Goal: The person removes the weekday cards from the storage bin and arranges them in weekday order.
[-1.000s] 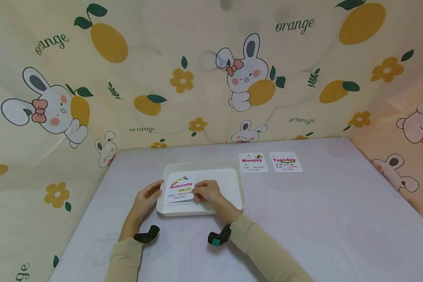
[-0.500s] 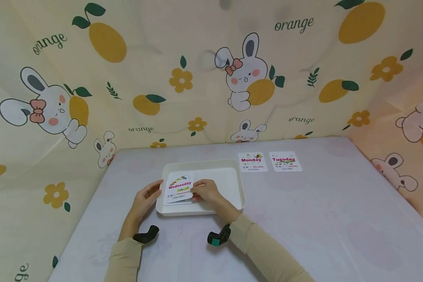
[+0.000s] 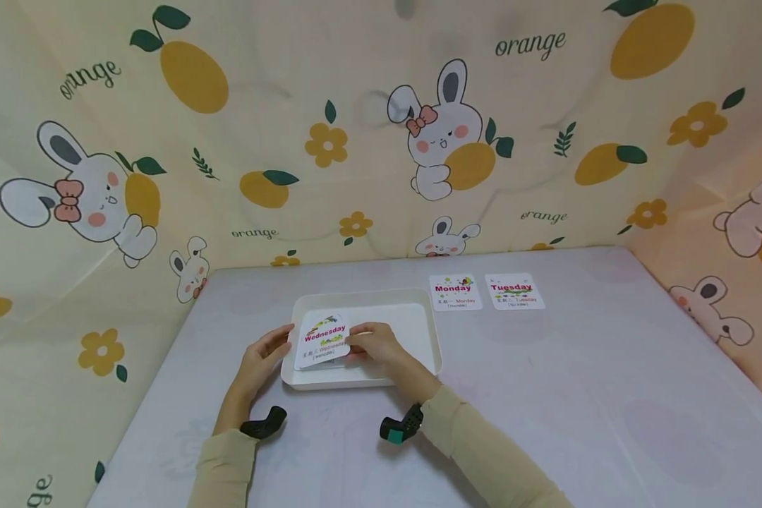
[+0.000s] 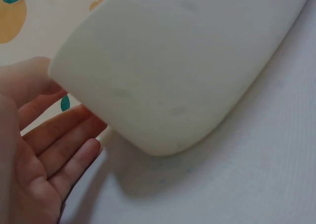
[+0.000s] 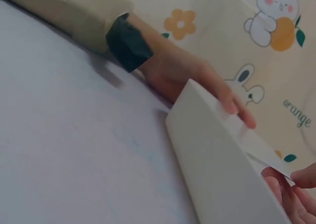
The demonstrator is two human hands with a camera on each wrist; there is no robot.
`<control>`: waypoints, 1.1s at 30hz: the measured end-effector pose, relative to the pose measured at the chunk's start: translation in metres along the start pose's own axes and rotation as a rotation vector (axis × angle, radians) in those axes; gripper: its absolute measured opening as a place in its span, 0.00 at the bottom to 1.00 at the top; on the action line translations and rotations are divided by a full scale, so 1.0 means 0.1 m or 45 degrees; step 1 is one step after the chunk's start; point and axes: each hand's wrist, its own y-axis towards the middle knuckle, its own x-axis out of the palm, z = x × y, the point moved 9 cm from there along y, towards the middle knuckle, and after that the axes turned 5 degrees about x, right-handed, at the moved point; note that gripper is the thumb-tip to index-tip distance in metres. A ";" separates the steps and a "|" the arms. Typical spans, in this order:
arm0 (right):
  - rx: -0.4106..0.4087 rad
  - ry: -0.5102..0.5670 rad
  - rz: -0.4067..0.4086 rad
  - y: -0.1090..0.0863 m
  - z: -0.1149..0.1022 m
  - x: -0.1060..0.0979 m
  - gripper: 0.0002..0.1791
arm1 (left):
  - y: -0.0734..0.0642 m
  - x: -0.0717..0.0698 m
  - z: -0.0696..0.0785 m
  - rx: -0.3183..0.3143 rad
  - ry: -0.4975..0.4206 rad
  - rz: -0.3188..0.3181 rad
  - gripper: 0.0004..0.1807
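Note:
A white Wednesday card [image 3: 322, 339] lies tilted on other cards at the left of a shallow white tray [image 3: 413, 307]; its right edge is raised. My right hand [image 3: 377, 344] pinches that edge between thumb and fingers. In the right wrist view, fingertips [image 5: 303, 177] hold the thin card [image 5: 269, 164] near the tray wall [image 5: 212, 150]. My left hand [image 3: 263, 360] holds the tray's left end, fingertips at the rim. In the left wrist view, the left hand's fingers [image 4: 69, 150] lie against the outside of the tray [image 4: 173, 76].
To the tray's right, a Monday card [image 3: 455, 293] and a Tuesday card [image 3: 515, 292] lie side by side on the pale table [image 3: 578, 395]. Behind stands a cream backdrop [image 3: 368, 183] printed with rabbits and oranges. Each wrist wears a black device.
The Wednesday card's right side has lifted slightly in my right hand, showing more of the card beneath. My right forearm has shifted a little to the right. The left hand stays in place.

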 end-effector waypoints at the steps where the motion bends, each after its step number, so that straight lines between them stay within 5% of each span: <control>1: -0.005 0.012 -0.005 -0.01 -0.01 -0.02 0.15 | 0.00 0.00 0.00 0.000 -0.001 0.003 0.25; 33: -0.064 0.103 0.016 -0.30 -0.15 -0.45 0.16 | 0.00 0.01 0.00 0.002 0.016 0.010 0.24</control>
